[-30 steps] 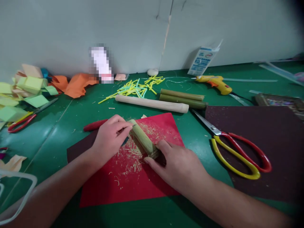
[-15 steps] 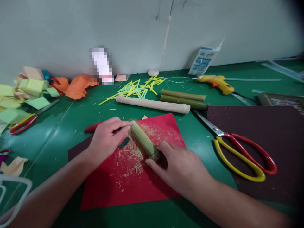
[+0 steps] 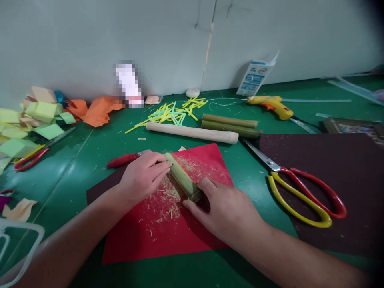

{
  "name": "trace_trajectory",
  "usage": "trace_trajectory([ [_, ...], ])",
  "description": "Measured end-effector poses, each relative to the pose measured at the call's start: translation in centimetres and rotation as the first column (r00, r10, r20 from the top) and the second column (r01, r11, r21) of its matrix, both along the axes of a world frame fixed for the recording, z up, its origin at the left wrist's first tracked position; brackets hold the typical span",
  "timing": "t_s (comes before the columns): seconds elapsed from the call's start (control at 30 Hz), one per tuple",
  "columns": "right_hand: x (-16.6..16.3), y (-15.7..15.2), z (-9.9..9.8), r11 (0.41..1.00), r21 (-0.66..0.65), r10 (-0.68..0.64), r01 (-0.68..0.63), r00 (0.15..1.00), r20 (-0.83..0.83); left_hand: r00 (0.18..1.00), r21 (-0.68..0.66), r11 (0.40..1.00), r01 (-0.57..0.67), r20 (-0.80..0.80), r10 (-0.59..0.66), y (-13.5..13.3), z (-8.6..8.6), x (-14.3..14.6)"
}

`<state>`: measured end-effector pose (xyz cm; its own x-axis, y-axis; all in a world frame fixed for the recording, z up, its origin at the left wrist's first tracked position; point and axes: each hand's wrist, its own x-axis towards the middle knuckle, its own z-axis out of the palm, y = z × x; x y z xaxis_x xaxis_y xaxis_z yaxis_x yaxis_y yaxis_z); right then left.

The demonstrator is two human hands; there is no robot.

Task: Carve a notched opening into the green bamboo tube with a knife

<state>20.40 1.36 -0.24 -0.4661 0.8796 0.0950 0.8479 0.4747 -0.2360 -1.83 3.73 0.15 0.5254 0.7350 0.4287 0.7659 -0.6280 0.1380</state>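
A short pale-green bamboo piece (image 3: 180, 171), its outside scraped, lies slantwise over a red sheet (image 3: 141, 244) strewn with shavings. My right hand (image 3: 225, 204) grips its near end between thumb and fingers. At the far end, my left hand (image 3: 147, 172) has its fingers pressed together against the bamboo. Something small and dark shows by those fingertips, too little of it to name. Just behind the left hand lies a red-handled tool (image 3: 123, 160), its metal end partly covered by the hand.
Large scissors (image 3: 274, 166) lie to the right, partly over a dark sheet (image 3: 339, 180). Beyond my hands are a peeled pale stick (image 3: 192, 133), green bamboo lengths (image 3: 231, 127), cut yellow strips (image 3: 166, 114) and a yellow glue gun (image 3: 279, 108). Folded papers (image 3: 45, 110) sit left.
My left hand has shifted slightly right and its fingers have closed over the bamboo's far end. The dark piece that lay on the red sheet no longer shows there. My right hand keeps its grip.
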Motion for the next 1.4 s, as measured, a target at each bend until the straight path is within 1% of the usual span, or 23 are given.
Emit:
trace_trajectory([
  [0.1, 0.0, 0.0, 0.0, 1.0, 0.007, -0.001, 0.001, 1.0, 0.004, 1.0, -0.019, 1.0, 0.012, -0.013, -0.012, 0.1, -0.4, -0.3],
  [0.2, 0.0, 0.0, 0.0, 1.0, 0.009, -0.001, 0.001, 1.0, 0.003, 0.998, 0.03, 0.999, 0.017, -0.062, -0.015, 0.2, -0.5, -0.6],
  [0.27, 0.0, 0.0, 0.0, 1.0, 0.001, 0.001, -0.001, 1.0, -0.001, 0.991, 0.101, 0.994, 0.036, -0.13, -0.023, 0.1, -0.5, -0.5],
  [0.37, 0.0, 0.0, 0.0, 1.0, -0.013, 0.006, -0.006, 1.0, -0.004, 0.963, 0.199, 0.974, 0.106, -0.266, -0.05, -0.4, -0.5, 0.3],
  [0.47, 0.0, -0.1, 0.0, 1.0, -0.024, 0.011, -0.01, 1.0, 0.004, 0.915, 0.206, 0.964, 0.168, -0.397, -0.074, -1.1, -0.5, 1.0],
  [0.53, 0.0, -0.1, 0.0, 0.999, -0.028, 0.018, -0.018, 1.0, 0.004, 0.896, 0.201, 0.964, 0.176, -0.439, -0.072, -1.2, -0.4, 1.1],
  [0.7, 0.0, -0.1, 0.0, 1.0, -0.019, 0.02, -0.02, 1.0, -0.01, 0.908, 0.221, 0.971, 0.094, -0.419, 0.007, -1.0, -0.4, 0.8],
  [0.8, 0.0, -0.1, -0.1, 1.0, -0.025, 0.014, -0.014, 1.0, -0.009, 0.898, 0.161, 0.979, 0.122, -0.438, -0.04, -1.3, -0.5, 1.0],
  [0.87, 0.0, -0.1, -0.1, 0.999, -0.031, 0.017, -0.017, 1.0, -0.014, 0.915, 0.146, 0.983, 0.108, -0.402, -0.041, -1.4, -0.6, 1.0],
  [0.97, 0.1, -0.1, -0.1, 0.999, -0.031, 0.012, -0.013, 1.0, -0.012, 0.95, 0.16, 0.987, 0.034, -0.312, 0.018, -1.2, -0.7, 0.9],
  [1.0, 0.1, -0.1, -0.1, 0.999, -0.035, 0.01, -0.01, 1.0, -0.01, 0.949, 0.152, 0.988, 0.035, -0.315, 0.015, -1.3, -0.7, 0.9],
  [1.1, 0.1, -0.1, -0.1, 0.999, -0.051, 0.017, -0.017, 1.0, -0.013, 0.924, 0.099, 0.988, 0.117, -0.376, -0.072, -1.6, -1.0, 1.1],
  [1.13, 0.1, -0.1, -0.1, 0.998, -0.052, 0.02, -0.02, 1.0, -0.014, 0.922, 0.088, 0.989, 0.122, -0.378, -0.08, -1.6, -1.0, 1.0],
  [1.27, 0.1, -0.1, -0.1, 0.999, -0.045, 0.016, -0.016, 1.0, -0.005, 0.947, 0.14, 0.99, 0.019, -0.32, 0.027, -1.3, -1.1, 0.8],
  [1.3, 0.1, 0.0, -0.1, 0.999, -0.049, 0.017, -0.017, 1.0, -0.004, 0.943, 0.144, 0.989, 0.03, -0.333, 0.02, -1.3, -1.0, 0.9],
  [1.4, 0.1, 0.0, 0.0, 0.998, -0.058, 0.022, -0.022, 1.0, -0.006, 0.926, 0.137, 0.984, 0.112, -0.374, -0.053, -1.3, -0.9, 1.1],
])
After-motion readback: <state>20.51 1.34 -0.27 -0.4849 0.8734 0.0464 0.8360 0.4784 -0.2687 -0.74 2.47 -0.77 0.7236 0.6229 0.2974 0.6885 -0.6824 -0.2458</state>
